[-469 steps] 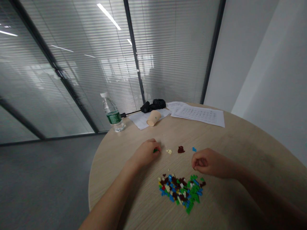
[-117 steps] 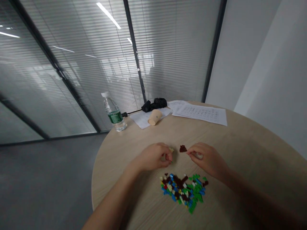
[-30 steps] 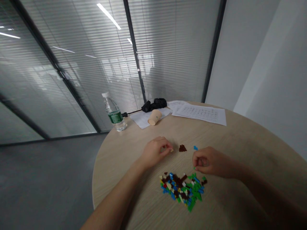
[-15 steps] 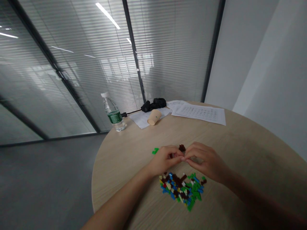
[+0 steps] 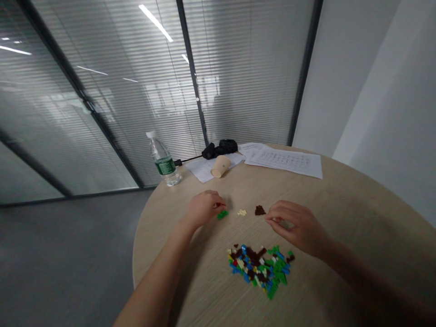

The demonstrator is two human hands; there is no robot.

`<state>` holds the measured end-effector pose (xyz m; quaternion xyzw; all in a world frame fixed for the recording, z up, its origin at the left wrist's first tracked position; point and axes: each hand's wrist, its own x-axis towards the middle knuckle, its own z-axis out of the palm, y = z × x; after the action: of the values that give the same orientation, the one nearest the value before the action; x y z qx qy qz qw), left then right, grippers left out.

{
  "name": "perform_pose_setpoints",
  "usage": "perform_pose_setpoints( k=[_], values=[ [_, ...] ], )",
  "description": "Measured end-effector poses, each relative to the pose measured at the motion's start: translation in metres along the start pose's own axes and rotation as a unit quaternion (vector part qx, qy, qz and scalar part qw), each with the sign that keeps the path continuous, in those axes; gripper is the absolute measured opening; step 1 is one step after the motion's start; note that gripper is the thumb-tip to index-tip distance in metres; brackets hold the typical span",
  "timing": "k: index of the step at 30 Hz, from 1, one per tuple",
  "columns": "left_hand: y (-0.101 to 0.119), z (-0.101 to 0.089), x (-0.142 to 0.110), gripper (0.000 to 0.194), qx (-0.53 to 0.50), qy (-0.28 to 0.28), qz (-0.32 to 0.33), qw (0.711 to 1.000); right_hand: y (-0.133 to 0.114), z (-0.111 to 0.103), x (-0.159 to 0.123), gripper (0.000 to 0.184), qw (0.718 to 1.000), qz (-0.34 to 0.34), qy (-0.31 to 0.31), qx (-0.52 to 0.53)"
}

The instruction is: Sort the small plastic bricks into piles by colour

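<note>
My left hand (image 5: 205, 210) is at the small group of green building bricks (image 5: 222, 215), its fingers curled together at the brick edge; whatever they pinch is hidden. My right hand (image 5: 294, 225) is closed in a pinch just right of a small heap of dark brown bricks (image 5: 260, 210), and anything between its fingertips is too small to make out. Between the hands lies a little cluster of cream bricks (image 5: 242, 212). Nearer to me spreads a mixed pile of bricks (image 5: 260, 268) in green, blue, brown, cream, yellow and red.
Everything rests on a round wooden table (image 5: 163, 236). Toward its far edge stand a water bottle (image 5: 165, 164) and, on its side, a paper cup (image 5: 220, 166). Printed sheets (image 5: 289, 161) and a black bundle with a cable (image 5: 223, 148) lie by the glass partition.
My hands have come apart. The left one moved left to the green bricks, uncovering the cream cluster; the right one stayed nearly in place, still pinched.
</note>
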<state>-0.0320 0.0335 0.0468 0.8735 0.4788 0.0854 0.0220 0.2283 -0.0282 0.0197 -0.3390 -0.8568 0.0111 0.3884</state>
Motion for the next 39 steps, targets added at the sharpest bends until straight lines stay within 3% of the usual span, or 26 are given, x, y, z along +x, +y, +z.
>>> perform_pose_setpoints(
  k=[7, 23, 30, 33, 39],
  values=[
    [-0.002, 0.001, -0.002, 0.017, 0.04, -0.043, -0.04, 0.997, 0.001, 0.001, 0.0, 0.014, 0.999, 0.026, -0.026, -0.011],
    [-0.003, 0.002, -0.002, 0.018, 0.053, -0.053, -0.065, 0.995, 0.004, 0.002, -0.001, 0.014, 0.997, 0.04, -0.068, -0.006],
    [-0.002, 0.005, -0.002, 0.022, 0.048, -0.012, -0.074, 0.996, 0.003, 0.012, -0.007, 0.009, 0.989, 0.012, -0.135, 0.06],
    [0.0, 0.008, -0.001, 0.023, 0.022, -0.022, -0.089, 0.996, -0.002, 0.014, -0.009, 0.008, 0.979, 0.015, -0.183, 0.09],
    [0.006, 0.013, 0.0, 0.016, 0.006, -0.044, -0.045, 0.998, -0.009, 0.012, -0.008, 0.014, 0.964, 0.032, -0.236, 0.121]
  ],
)
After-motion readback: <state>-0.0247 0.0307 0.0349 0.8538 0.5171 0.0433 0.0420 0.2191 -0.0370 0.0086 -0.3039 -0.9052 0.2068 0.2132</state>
